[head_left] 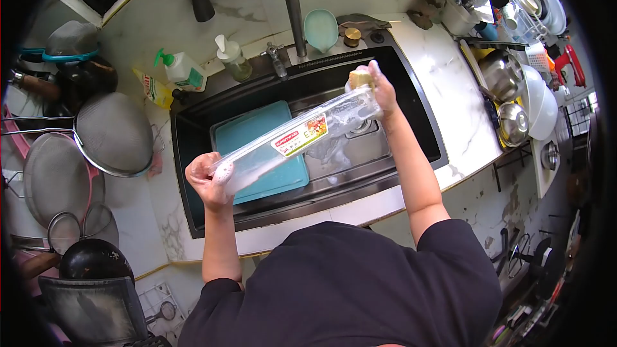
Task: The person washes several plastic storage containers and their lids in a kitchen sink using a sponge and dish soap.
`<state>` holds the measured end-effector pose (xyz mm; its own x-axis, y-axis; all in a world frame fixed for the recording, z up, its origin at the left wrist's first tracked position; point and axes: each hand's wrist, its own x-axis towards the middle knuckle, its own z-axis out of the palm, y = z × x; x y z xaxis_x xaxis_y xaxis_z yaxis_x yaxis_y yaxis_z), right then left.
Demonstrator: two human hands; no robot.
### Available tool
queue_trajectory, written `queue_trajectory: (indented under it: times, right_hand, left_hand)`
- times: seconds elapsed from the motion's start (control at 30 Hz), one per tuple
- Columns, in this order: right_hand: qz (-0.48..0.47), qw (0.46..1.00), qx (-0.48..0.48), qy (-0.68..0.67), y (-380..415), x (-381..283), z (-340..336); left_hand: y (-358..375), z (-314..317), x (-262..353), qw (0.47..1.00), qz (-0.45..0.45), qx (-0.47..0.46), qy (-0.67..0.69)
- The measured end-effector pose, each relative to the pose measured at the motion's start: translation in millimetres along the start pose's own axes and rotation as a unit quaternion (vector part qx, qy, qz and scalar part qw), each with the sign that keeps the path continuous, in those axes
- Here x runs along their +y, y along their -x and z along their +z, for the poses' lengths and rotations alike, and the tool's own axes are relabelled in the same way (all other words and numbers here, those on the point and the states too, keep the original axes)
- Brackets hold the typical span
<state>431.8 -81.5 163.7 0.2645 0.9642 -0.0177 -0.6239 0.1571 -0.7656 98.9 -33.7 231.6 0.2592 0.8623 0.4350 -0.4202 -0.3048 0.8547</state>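
Observation:
A long clear plastic container with a coloured brand label is held tilted over the sink, its right end higher in the picture. My left hand, with suds on the thumb, is closed around the container's left end. At the other end, my right hand grips a soapy yellowish sponge against the container's rim. Below it, a teal rectangular tray or lid lies in the dark sink. Foam shows on the sink floor near the drain.
A black faucet rises behind the sink. Along the back edge stand a soap dispenser, a white-and-green pump bottle and a light green dish. Large strainers hang at left; steel bowls sit at right.

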Motion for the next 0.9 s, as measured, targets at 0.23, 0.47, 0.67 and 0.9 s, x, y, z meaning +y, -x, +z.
queue_trajectory:
  times: [0.23,0.47,0.67,0.9]
  right_hand:
    - [0.035,0.998,-0.033,-0.029,4,59,-47]
    - [0.192,0.979,0.059,-0.013,2,83,-88]
    - [0.300,0.940,0.140,0.084,1,101,-110]
    - [0.079,0.705,0.373,0.598,-1,129,-98]
  left_hand:
    - [12,-6,-22,0.997,-0.066,0.013,-0.029]
    - [18,-9,-70,0.951,-0.259,0.167,0.028]
    - [16,-32,-143,0.825,-0.513,0.214,0.096]
    - [35,-29,-206,0.760,-0.595,0.195,0.175]
